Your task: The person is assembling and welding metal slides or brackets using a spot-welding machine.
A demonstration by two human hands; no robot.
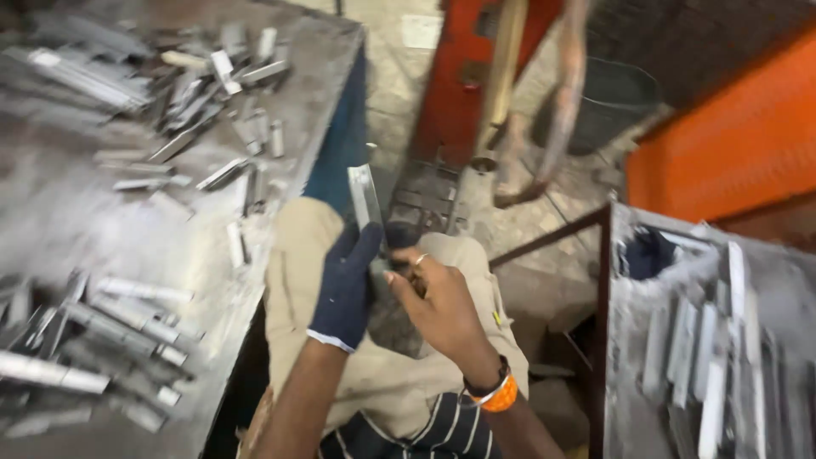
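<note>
Strip [365, 197] of flat metal upright over the lap, beside the table [76, 221] | left hand [344, 289], gloved, closed round its lower end | right hand [438, 302], bare, pinching there too | likely stiff, light, sharp-edged; best held low, by the flats.

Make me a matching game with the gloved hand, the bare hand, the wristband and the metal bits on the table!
Things:
1. left hand
2. right hand
3. orange band on the right wrist
4. short grey metal strips scattered on the grey table

Descriptions:
A. lying loose at the left of the view
B. wears a dark blue knit glove
C. bare, with a ring on one finger
D. bright orange

Both hands meet at a flat grey metal strip.

Pairs: 1-B, 2-C, 3-D, 4-A
</note>
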